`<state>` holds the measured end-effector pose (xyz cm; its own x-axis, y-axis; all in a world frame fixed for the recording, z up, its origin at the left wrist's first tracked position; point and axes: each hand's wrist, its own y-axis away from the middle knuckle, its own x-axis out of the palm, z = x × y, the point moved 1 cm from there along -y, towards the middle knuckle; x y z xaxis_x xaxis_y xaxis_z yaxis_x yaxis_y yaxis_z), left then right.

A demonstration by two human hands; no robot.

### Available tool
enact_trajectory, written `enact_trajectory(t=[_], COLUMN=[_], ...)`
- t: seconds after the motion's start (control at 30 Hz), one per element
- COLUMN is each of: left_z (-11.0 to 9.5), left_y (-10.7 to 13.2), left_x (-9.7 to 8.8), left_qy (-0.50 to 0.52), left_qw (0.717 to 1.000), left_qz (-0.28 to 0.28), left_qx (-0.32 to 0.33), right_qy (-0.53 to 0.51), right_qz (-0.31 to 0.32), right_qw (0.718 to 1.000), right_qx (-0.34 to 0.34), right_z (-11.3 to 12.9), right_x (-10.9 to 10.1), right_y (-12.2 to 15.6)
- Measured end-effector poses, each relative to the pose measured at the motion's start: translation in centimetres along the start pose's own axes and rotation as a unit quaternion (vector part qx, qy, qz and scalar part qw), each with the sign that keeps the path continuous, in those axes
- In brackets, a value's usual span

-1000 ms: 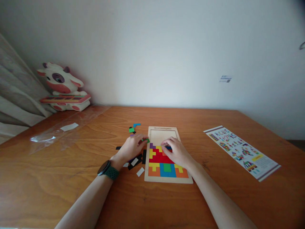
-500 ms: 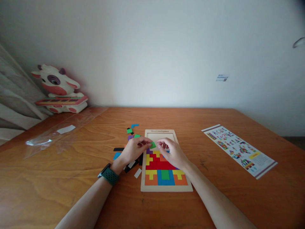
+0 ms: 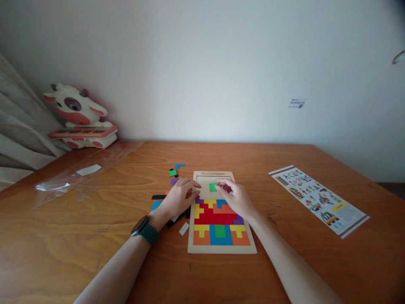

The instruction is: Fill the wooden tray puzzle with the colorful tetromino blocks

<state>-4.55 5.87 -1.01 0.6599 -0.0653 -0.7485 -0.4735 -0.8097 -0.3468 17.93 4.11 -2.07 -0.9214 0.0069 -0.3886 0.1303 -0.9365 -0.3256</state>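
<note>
A light wooden puzzle board point(image 3: 191, 236) lies on the table, its lower part filled with red, yellow, orange, blue, green and purple block pieces. Over the bare upper part, my right hand point(image 3: 236, 196) pinches a green square puzzle piece point(image 3: 213, 187) by its right side. My left hand point(image 3: 182, 195) holds nothing; its thumb and fingers are apart at the board's left edge. Beneath and beside that hand lie loose pieces, partly hidden: a purple piece point(image 3: 174, 182), a black strip point(image 3: 158, 197) and a blue one point(image 3: 156, 205).
Beyond the left hand are a green piece point(image 3: 172, 172) and a blue piece point(image 3: 180, 166). A small white tile point(image 3: 184, 229) lies left of the board. A printed pattern sheet point(image 3: 319, 200) is at right; a clear plastic bag point(image 3: 63, 185) and a cow-shaped toy keyboard point(image 3: 82, 120) are at left.
The green square has passed from my left hand to my right and moved rightward over the board. My left fingers have come off it and spread.
</note>
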Motion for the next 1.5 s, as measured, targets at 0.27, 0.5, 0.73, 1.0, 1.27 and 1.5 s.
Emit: enact_trajectory(t=[0.27,0.5,0.73,1.0,1.27,1.5], left_z=[0.7,0.5,0.6,4.1,5.7,5.6], left_y=[0.4,0.4,0.4,0.3,0.7,0.7], left_x=[0.6,0.8,0.8,-1.8,-2.7,-2.6], left_qy=[-0.096,-0.112,-0.098,-0.197,-0.215,-0.217], left_qw=[0.994,0.992,0.994,0.976,0.973,0.974], left_qz=[0.035,0.035,0.02,-0.081,-0.042,-0.04], left_qx=[0.043,0.046,0.054,-0.038,-0.07,-0.059], right_qy=[0.091,0.174,0.238,0.295,0.287,0.219], right_qz=[0.028,0.051,0.056,0.106,0.126,0.094], right_qw=[0.995,0.982,0.965,0.937,0.935,0.962], right_qx=[-0.01,-0.057,-0.097,-0.153,-0.167,-0.133], right_z=[-0.5,-0.2,0.2,1.4,0.3,-0.1], right_x=[0.9,1.5,2.1,1.6,0.9,0.6], right_y=[0.2,0.2,0.4,1.0,0.6,0.5])
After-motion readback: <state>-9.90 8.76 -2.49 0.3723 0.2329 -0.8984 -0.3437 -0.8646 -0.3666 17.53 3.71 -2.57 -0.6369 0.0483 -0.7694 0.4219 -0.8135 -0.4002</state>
